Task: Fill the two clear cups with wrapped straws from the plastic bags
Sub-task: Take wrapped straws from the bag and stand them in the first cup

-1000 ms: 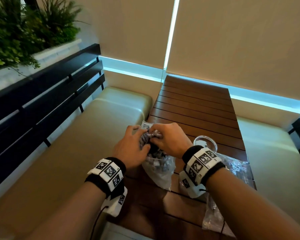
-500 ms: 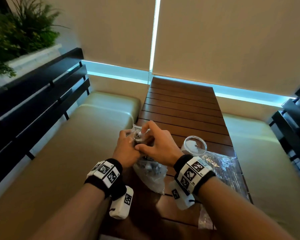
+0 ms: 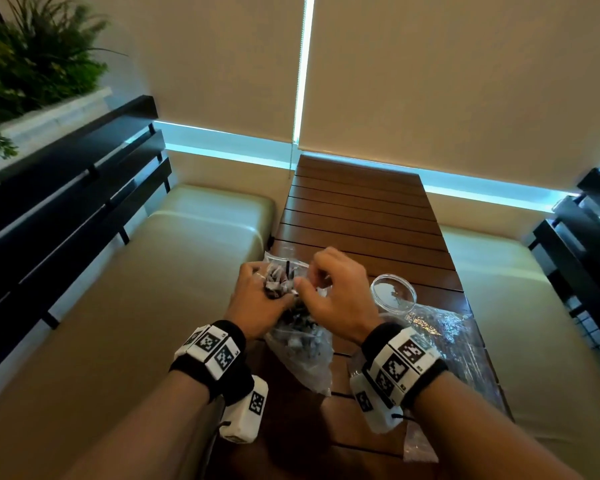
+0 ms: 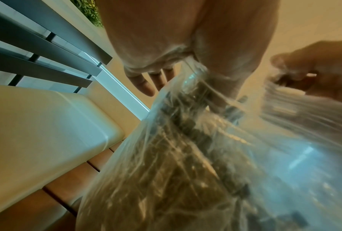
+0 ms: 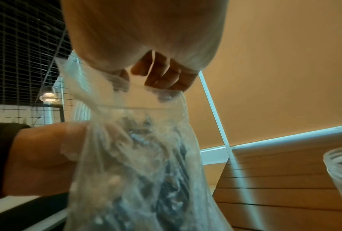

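Observation:
A clear plastic bag (image 3: 300,355) full of dark wrapped straws (image 3: 279,285) stands on the slatted wooden table (image 3: 361,216), held up between both hands. My left hand (image 3: 257,299) grips the bag and straw bundle near its top (image 4: 185,100). My right hand (image 3: 333,292) pinches the bag's open rim (image 5: 156,96) between thumb and fingers. One clear cup (image 3: 392,296) stands just right of my right hand, also at the right wrist view's edge (image 5: 340,168). A second plastic bag (image 3: 444,344) lies flat behind my right wrist. I see no second cup.
Cream cushioned benches (image 3: 160,271) flank the narrow table on both sides. A black slatted backrest (image 3: 66,195) runs along the left, another (image 3: 582,230) on the right. Beige blinds (image 3: 430,81) close the far end. A planter with greenery (image 3: 32,64) sits at top left.
My right hand has shifted from over the straw tops to the bag's right rim, pulling it open. The left hand keeps its grip. The head view has drifted left.

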Tool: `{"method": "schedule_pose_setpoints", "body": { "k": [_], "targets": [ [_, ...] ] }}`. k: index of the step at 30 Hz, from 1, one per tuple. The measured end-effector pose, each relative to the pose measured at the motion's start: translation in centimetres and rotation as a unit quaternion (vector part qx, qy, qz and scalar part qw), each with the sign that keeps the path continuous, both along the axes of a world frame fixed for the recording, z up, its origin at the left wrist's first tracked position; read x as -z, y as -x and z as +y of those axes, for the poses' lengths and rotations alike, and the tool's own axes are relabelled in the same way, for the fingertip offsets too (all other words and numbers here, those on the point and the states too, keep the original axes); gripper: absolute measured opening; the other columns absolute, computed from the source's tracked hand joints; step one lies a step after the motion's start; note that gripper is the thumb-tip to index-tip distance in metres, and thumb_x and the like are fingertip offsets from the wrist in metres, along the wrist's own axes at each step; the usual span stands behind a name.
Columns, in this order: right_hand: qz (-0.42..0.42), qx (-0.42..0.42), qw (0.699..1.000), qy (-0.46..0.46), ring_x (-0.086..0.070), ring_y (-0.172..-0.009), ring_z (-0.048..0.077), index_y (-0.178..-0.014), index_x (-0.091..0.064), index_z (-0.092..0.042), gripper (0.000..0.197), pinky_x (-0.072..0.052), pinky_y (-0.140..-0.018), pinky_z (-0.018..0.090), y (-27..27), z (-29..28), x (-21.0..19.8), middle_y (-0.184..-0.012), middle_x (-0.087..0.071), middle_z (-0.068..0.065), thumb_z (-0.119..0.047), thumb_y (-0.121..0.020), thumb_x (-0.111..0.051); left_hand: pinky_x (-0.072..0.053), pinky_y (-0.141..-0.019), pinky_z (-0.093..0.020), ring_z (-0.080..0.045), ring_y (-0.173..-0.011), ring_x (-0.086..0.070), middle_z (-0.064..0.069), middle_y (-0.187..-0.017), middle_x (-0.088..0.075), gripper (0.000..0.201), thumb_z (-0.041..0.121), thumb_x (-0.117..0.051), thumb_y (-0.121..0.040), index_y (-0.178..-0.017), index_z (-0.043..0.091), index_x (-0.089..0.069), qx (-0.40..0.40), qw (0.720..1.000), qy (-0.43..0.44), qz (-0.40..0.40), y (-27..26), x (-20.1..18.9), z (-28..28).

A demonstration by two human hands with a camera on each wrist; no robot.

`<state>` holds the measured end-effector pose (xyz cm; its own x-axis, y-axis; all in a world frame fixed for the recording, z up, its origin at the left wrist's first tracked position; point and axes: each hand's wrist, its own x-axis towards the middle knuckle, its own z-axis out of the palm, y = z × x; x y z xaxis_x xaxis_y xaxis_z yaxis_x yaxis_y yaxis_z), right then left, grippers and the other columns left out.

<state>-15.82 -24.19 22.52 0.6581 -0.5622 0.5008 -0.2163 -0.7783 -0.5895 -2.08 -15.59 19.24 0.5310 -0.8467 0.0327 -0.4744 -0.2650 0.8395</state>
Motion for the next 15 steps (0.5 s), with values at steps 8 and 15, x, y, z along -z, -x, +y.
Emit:
{"method": "schedule_pose_setpoints", "body": {
  "k": [8, 15],
  "targets": [
    [0.183, -0.046, 0.978, -0.087, -0.062, -0.101, 0.014, -0.127, -0.061, -0.019, 0.046, -0.052, -0.089, 0.026, -2.6, -0.1, -1.0, -0.117, -0.065, -0.001, -0.008, -0.082, -0.060, -0.043, -0.093, -0.028, -0.021, -0.108, -0.051, 0.001, -0.114, -0.038, 0.040, 0.009, -0.071, -0.080, -0.099, 0.039, -0.052, 0.039, 0.999, 0.029, 0.007, 0.2, 0.3, -0.3],
    [0.052, -0.055, 0.990, -0.118, -0.066, -0.096, -0.001, -0.114, -0.070, -0.020, 0.028, -0.052, -0.089, 0.016, -1.2, 0.8, -0.6, -0.103, -0.074, -0.007, -0.006, -0.089, -0.068, -0.048, -0.093, -0.038, -0.023, -0.104, -0.053, -0.001, -0.110, -0.045, 0.037, 0.010, -0.076, -0.076, -0.095, 0.034, -0.054, 0.042, 0.998, 0.040, -0.014, 0.0, 0.3, -0.1]
  ]
}}
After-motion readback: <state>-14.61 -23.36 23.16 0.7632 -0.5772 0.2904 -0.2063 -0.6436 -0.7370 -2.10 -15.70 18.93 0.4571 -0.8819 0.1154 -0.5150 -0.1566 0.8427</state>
